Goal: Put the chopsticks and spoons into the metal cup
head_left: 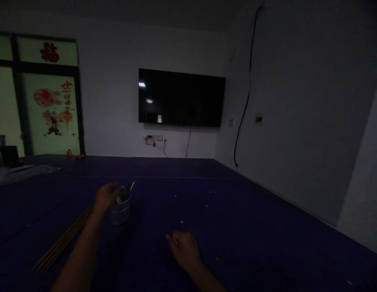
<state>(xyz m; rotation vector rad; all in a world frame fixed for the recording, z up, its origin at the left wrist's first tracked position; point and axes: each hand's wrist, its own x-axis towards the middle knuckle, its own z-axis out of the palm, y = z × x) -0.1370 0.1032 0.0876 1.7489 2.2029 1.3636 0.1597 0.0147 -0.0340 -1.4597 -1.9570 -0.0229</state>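
Straight to the grey cup (120,213), upright on the dark blue surface (164,198): probably light, stiff, easily tipped, best held round the wall. Arched over its rim with the left hand (105,198), grip impossible to tell; curled loosely with the right hand (186,248), low, contents hidden.

A dark blue surface (252,227) bears a cup (120,213), sticks (64,239), scraps (181,222).

Between the cup (120,213) and the right hand (185,248), passage is possible; at the cup's left side, the left hand (106,198) obstructs access.
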